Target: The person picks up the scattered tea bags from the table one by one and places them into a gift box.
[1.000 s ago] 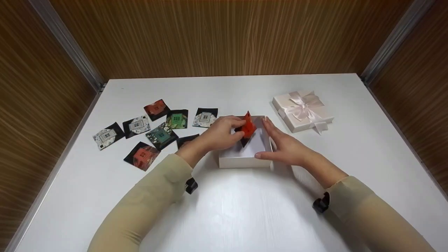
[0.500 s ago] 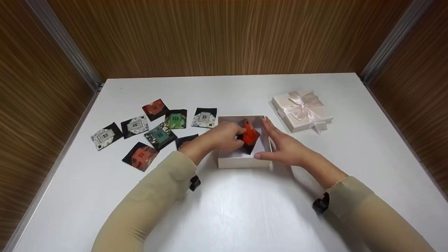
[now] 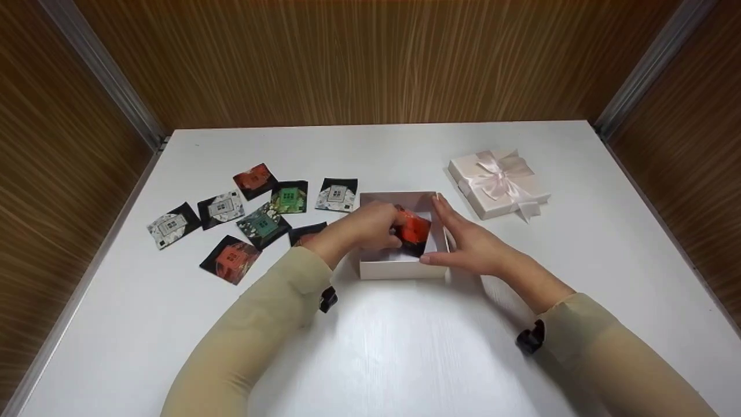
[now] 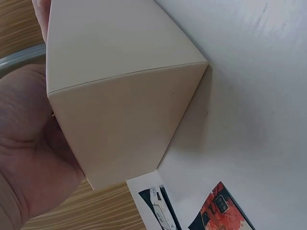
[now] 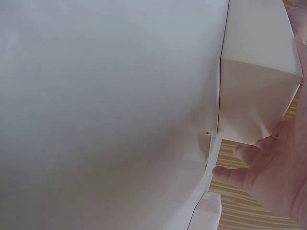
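Note:
A white open-topped box (image 3: 403, 270) stands on the table in the head view. My left hand (image 3: 373, 223) reaches over its left side and pinches a red and black square sachet (image 3: 415, 233) down inside it, the sachet tilted against the box's right part. My right hand (image 3: 477, 243) rests against the box's right side, fingers straight toward the far corner and the thumb across the near rim. The left wrist view shows the box's outer walls (image 4: 120, 124), with the sachet hidden. In the right wrist view, spread fingers (image 5: 232, 176) lie alongside the box (image 5: 254, 100).
Several square sachets lie flat left of the box, among them a white and black one (image 3: 337, 194), a green one (image 3: 289, 197) and a red one (image 3: 230, 259). A pale pink lid with a ribbon bow (image 3: 499, 176) lies back right. Wood-grain panels (image 3: 370, 63) surround the table.
My left hand has lowered the red and black sachet into the box, and the sachet has turned from upright to lying more slanted. The right hand has stayed at the box's side.

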`<move>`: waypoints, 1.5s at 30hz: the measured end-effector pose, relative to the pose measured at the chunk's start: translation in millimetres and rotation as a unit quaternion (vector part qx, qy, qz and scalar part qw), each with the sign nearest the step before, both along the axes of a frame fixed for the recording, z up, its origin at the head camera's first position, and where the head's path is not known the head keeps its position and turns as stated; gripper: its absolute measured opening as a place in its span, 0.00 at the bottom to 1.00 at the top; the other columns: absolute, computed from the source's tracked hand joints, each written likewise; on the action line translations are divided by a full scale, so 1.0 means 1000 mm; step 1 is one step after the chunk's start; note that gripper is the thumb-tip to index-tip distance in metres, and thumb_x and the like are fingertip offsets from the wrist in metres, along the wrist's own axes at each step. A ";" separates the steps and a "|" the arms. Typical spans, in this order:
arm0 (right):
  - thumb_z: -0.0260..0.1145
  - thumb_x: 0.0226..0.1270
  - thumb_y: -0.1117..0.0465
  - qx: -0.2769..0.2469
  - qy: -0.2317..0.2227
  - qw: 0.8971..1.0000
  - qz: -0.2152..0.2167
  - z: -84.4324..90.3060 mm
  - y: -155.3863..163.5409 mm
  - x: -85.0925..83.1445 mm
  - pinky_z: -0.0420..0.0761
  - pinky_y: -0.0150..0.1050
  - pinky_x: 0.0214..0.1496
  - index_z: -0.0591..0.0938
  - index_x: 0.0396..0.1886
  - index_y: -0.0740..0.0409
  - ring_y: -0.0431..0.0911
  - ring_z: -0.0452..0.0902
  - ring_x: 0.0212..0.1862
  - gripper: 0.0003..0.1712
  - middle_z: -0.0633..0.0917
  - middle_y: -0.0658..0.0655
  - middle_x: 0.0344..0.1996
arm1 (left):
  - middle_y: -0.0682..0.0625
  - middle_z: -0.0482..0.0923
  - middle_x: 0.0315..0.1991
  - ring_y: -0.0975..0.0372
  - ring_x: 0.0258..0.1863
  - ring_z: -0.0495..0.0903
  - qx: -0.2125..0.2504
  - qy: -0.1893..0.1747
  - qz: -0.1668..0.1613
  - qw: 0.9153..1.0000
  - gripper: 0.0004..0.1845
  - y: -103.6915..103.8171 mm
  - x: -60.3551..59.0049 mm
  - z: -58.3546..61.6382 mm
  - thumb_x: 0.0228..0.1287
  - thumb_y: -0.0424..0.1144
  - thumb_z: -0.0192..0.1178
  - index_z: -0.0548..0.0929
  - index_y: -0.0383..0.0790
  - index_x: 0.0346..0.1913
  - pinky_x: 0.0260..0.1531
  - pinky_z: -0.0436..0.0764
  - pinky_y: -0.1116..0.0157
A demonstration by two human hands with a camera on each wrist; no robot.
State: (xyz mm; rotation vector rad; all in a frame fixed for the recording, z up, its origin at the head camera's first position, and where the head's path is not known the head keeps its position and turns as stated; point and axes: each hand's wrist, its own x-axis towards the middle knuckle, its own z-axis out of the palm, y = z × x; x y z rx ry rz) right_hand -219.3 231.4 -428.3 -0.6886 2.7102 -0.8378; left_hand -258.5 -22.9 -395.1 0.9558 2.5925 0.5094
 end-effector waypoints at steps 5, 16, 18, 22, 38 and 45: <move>0.72 0.62 0.26 -0.002 0.004 1.000 0.002 -0.001 0.001 0.000 0.60 0.56 0.80 0.38 0.89 0.42 0.55 0.50 0.83 0.71 0.40 0.50 0.87 | 0.50 0.88 0.41 0.55 0.45 0.82 0.003 0.016 0.025 1.000 0.09 0.003 0.000 -0.003 0.62 0.35 0.78 0.93 0.43 0.45 0.55 0.79 0.56; 0.72 0.62 0.25 0.000 0.003 1.000 0.005 0.000 -0.001 0.000 0.59 0.55 0.81 0.38 0.89 0.42 0.54 0.49 0.84 0.72 0.40 0.50 0.87 | 0.53 0.90 0.38 0.58 0.40 0.84 0.003 0.036 0.055 0.998 0.11 0.002 0.002 -0.008 0.62 0.47 0.79 0.94 0.46 0.43 0.49 0.80 0.58; 0.72 0.62 0.25 0.003 0.002 1.000 0.003 0.000 -0.001 0.000 0.59 0.56 0.81 0.37 0.89 0.41 0.55 0.50 0.83 0.72 0.40 0.50 0.87 | 0.53 0.89 0.37 0.59 0.39 0.83 0.000 0.041 0.059 0.997 0.12 0.001 0.002 -0.010 0.62 0.49 0.78 0.93 0.46 0.43 0.48 0.80 0.58; 0.72 0.61 0.25 0.004 0.000 1.000 0.000 0.000 -0.001 0.001 0.60 0.56 0.80 0.37 0.89 0.39 0.56 0.52 0.83 0.72 0.40 0.50 0.87 | 0.53 0.88 0.34 0.59 0.36 0.82 -0.017 0.062 0.061 0.996 0.15 0.003 0.002 -0.013 0.63 0.54 0.77 0.93 0.45 0.39 0.45 0.80 0.59; 0.71 0.63 0.26 0.005 -0.001 1.000 -0.003 -0.001 -0.001 0.002 0.61 0.58 0.80 0.37 0.89 0.39 0.58 0.54 0.82 0.70 0.40 0.49 0.87 | 0.51 0.88 0.37 0.56 0.38 0.83 -0.089 0.097 0.008 0.991 0.19 0.008 0.003 -0.007 0.66 0.58 0.74 0.89 0.47 0.46 0.47 0.81 0.55; 0.72 0.63 0.27 0.012 0.004 1.000 -0.009 -0.001 0.000 0.000 0.61 0.60 0.79 0.37 0.89 0.40 0.60 0.53 0.82 0.71 0.41 0.52 0.87 | 0.48 0.89 0.39 0.54 0.43 0.85 -0.050 0.102 0.019 0.993 0.22 -0.012 0.009 0.023 0.72 0.57 0.68 0.89 0.43 0.55 0.54 0.81 0.54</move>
